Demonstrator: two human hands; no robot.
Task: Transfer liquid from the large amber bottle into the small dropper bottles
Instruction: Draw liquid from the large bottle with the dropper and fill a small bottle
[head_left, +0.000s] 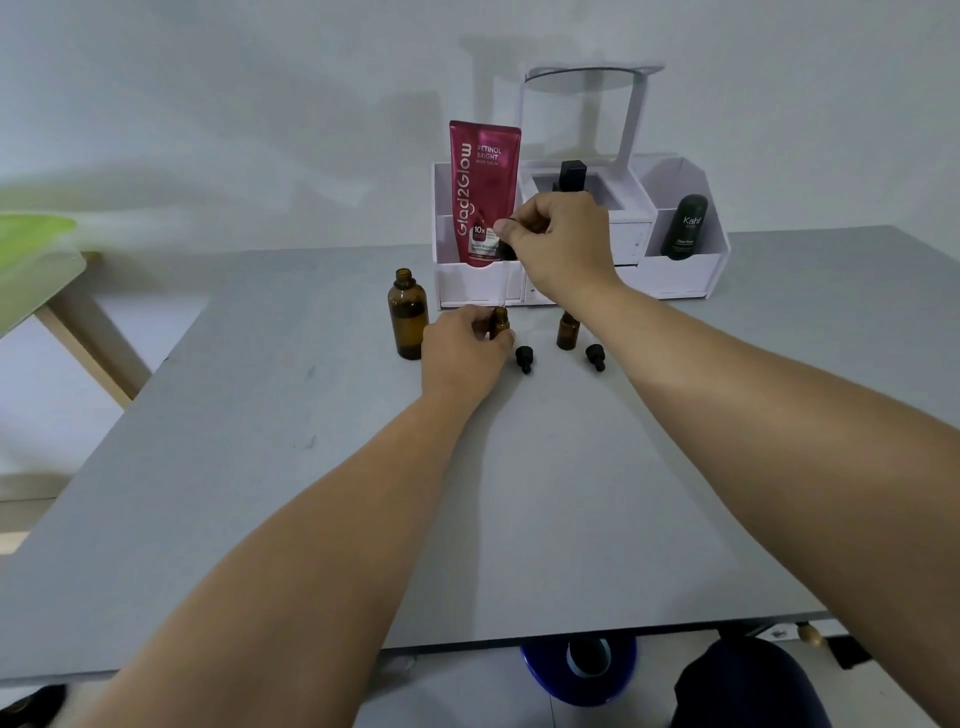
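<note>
Head view, left to right: a green-topped side table (31, 249) stands off the grey counter (260, 493), whose left edge runs diagonally toward it with floor between. The large amber bottle (408, 314) stands uncapped and upright, just left of the left hand (460, 345), whose grip is pinched around a small dropper bottle (500, 323). Above it the right hand (563, 244) pinches a dropper (505, 254), its glass tube pointing down at that bottle's mouth. Two black caps (524, 358) lie just right, flanking a second small bottle (568, 330). A white organiser (675, 270) with a red tube (484, 192) stands behind. The counter's near half lies open up to its front edge.
</note>
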